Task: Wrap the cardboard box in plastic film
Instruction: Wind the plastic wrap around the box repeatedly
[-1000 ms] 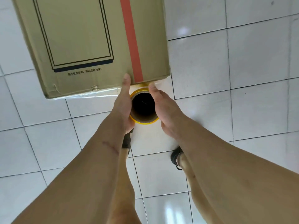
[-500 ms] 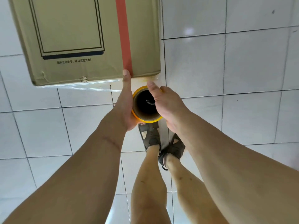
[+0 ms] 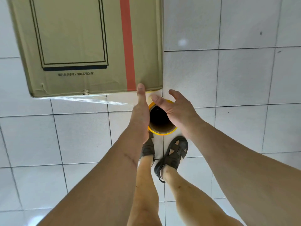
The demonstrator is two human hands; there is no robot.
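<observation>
One cardboard box, one film roll, two hands, two sandals

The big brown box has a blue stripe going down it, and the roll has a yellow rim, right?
Not quite. In the head view the stripe down the cardboard box is red, not blue. The roll between the hands does have a yellow rim.

Single head view — looks steeply down, close over hands, floor beyond.
</observation>
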